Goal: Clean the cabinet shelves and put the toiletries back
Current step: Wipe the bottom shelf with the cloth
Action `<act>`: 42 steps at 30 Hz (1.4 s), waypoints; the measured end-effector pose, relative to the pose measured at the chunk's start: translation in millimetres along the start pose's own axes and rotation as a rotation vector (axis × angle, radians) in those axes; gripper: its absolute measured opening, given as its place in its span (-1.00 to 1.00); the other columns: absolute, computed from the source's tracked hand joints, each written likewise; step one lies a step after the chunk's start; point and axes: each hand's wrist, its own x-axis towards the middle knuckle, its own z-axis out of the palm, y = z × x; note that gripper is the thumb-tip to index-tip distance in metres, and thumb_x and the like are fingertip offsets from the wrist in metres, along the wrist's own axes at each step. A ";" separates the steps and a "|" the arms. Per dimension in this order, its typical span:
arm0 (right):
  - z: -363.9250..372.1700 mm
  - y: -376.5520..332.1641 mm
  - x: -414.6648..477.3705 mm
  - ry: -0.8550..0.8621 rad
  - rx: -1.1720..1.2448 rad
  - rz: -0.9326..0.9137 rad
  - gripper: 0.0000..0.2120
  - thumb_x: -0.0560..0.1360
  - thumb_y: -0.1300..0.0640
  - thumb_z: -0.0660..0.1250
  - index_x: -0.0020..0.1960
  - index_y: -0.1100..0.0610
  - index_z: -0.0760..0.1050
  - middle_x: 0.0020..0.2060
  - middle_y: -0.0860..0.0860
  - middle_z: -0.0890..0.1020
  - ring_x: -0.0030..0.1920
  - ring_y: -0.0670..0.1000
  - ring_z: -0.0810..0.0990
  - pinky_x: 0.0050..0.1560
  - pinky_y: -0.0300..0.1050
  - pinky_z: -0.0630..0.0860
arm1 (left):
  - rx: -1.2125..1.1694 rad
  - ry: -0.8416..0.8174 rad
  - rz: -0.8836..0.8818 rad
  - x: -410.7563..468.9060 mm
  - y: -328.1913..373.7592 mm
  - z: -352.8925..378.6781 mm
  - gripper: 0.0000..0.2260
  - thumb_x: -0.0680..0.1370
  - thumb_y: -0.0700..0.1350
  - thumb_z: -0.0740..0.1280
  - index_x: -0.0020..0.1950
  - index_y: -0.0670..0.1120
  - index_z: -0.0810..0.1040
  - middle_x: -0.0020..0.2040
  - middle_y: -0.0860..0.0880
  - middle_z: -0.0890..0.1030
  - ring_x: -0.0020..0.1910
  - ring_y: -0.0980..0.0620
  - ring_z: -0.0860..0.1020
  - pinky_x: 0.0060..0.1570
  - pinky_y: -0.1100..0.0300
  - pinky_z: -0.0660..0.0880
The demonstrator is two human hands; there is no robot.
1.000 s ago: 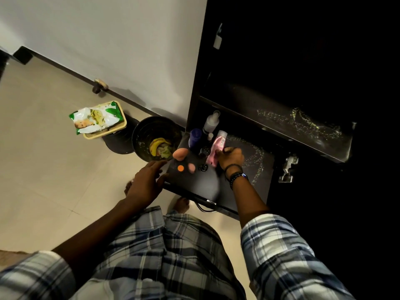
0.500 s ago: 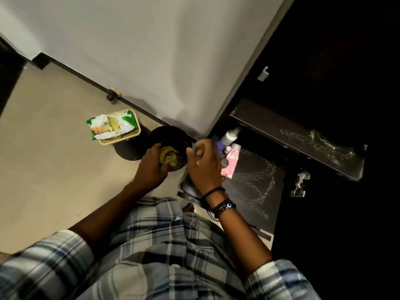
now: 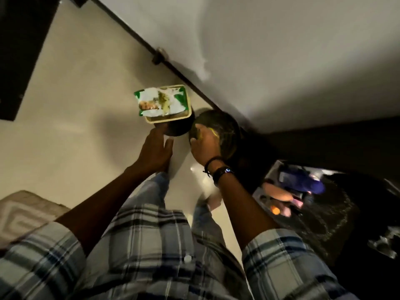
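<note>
Item: yellow-green cloth [image 3: 197,132], lying in black bowl [image 3: 227,131] on the floor [image 3: 86,105]. I am judging it soft, light, probably damp; bunching its middle suits. Right hand [image 3: 205,148] is covering it, and I cannot tell its grip; left hand [image 3: 154,149] is hovering, fingers apart.

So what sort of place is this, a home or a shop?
Most likely a room in a home. A dark cabinet shelf holds toiletries such as a blue bottle, a pack of wipes lies on a yellow tub, and a pale floor meets a plain wall at a dark skirting.
</note>
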 end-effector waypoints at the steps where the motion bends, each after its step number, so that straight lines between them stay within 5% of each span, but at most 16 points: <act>1: 14.8 -2.0 17.9 -0.046 0.012 0.004 -0.54 0.50 0.31 0.26 0.39 0.27 0.35 0.32 0.20 0.46 0.34 0.16 0.42 0.35 -0.12 0.27 | -0.017 0.013 -0.022 12.3 -12.2 -1.6 -0.58 0.58 -0.07 0.16 0.39 -0.23 0.30 0.32 -0.25 0.41 0.28 -0.21 0.39 0.24 0.06 0.31; 6: 79.7 -3.6 99.9 -0.178 0.070 0.056 -0.53 0.50 0.38 0.24 0.41 0.30 0.31 0.36 0.21 0.42 0.36 0.15 0.39 0.16 -0.38 0.24 | -0.067 0.024 -0.134 69.3 -64.6 2.6 -0.62 0.63 -0.10 0.14 0.43 -0.16 0.26 0.37 -0.18 0.37 0.34 -0.12 0.35 0.26 0.11 0.28; 12: 140.3 4.8 181.8 -0.269 0.061 0.108 -0.52 0.53 0.33 0.25 0.44 0.27 0.27 0.42 0.20 0.34 0.42 0.13 0.31 0.29 -0.26 0.21 | -0.128 -0.003 -0.231 117.9 -108.9 21.8 -0.64 0.63 -0.13 0.13 0.43 -0.15 0.26 0.36 -0.16 0.38 0.33 -0.08 0.36 0.16 0.27 0.24; 15: 163.0 8.4 211.1 -0.275 0.075 0.148 -0.50 0.51 0.34 0.25 0.44 0.25 0.28 0.40 0.21 0.36 0.39 0.18 0.37 0.37 -0.05 0.32 | -0.141 -0.015 -0.257 129.3 -124.6 28.4 -0.63 0.64 -0.11 0.12 0.45 -0.13 0.24 0.37 -0.15 0.37 0.33 -0.08 0.36 0.24 0.20 0.27; 23: 196.9 25.3 253.1 -0.225 0.021 0.208 -0.54 0.54 0.17 0.28 0.42 0.20 0.35 0.37 0.14 0.42 0.37 0.10 0.38 0.30 -0.24 0.25 | -0.124 -0.067 -0.270 130.7 -154.4 38.4 -0.61 0.63 -0.05 0.16 0.44 -0.09 0.27 0.42 -0.09 0.34 0.35 -0.07 0.36 0.33 -0.02 0.34; 27: 171.8 13.3 224.8 -0.081 0.262 0.248 -0.57 0.46 0.23 0.41 0.29 0.32 0.47 0.25 0.21 0.53 0.24 0.14 0.52 0.20 -0.22 0.44 | -0.198 -0.068 -0.306 121.9 -153.8 29.0 -0.59 0.60 0.04 0.17 0.42 -0.04 0.30 0.41 -0.06 0.37 0.33 -0.03 0.40 0.29 -0.02 0.38; 30: 130.2 -3.1 171.2 -0.009 0.379 0.196 -0.64 0.45 0.28 0.42 0.22 0.34 0.52 0.17 0.18 0.59 0.09 -0.02 0.55 0.00 -0.49 0.43 | -0.261 -0.048 -0.330 108.0 -132.2 12.7 -0.64 0.61 0.01 0.17 0.39 -0.05 0.34 0.38 -0.04 0.41 0.25 0.05 0.44 0.21 0.14 0.40; 34: 67.8 -25.7 94.2 0.017 0.585 0.249 -0.70 0.45 0.23 0.43 0.16 0.27 0.58 0.03 0.06 0.65 -0.06 -0.16 0.58 0.10 -0.17 0.57 | -0.372 -0.032 -0.318 86.8 -77.5 -17.0 -0.71 0.62 -0.05 0.19 0.33 -0.06 0.42 0.29 -0.02 0.48 0.16 0.09 0.46 0.12 0.21 0.41; 38: 11.4 -38.4 27.4 0.068 0.736 0.227 -0.84 0.44 0.24 0.43 0.02 0.20 0.64 -0.10 0.03 0.66 -0.08 -0.11 0.59 0.12 -0.08 0.54 | -0.593 -0.058 -0.342 54.6 -18.1 -41.1 -0.90 0.59 -0.02 0.25 0.05 0.06 0.53 0.10 -0.06 0.58 0.09 -0.03 0.55 0.16 -0.04 0.50; 42: -26.8 -42.1 -34.2 0.124 0.782 0.122 -0.88 0.42 0.38 0.41 -0.19 0.19 0.56 -0.25 0.09 0.61 -0.28 -0.14 0.58 -0.23 -0.31 0.53 | -0.859 -0.188 -0.407 12.6 34.9 -54.2 -0.71 0.55 -0.16 0.31 0.27 -0.16 0.46 0.02 -0.15 0.59 -0.10 -0.04 0.59 -0.13 0.14 0.56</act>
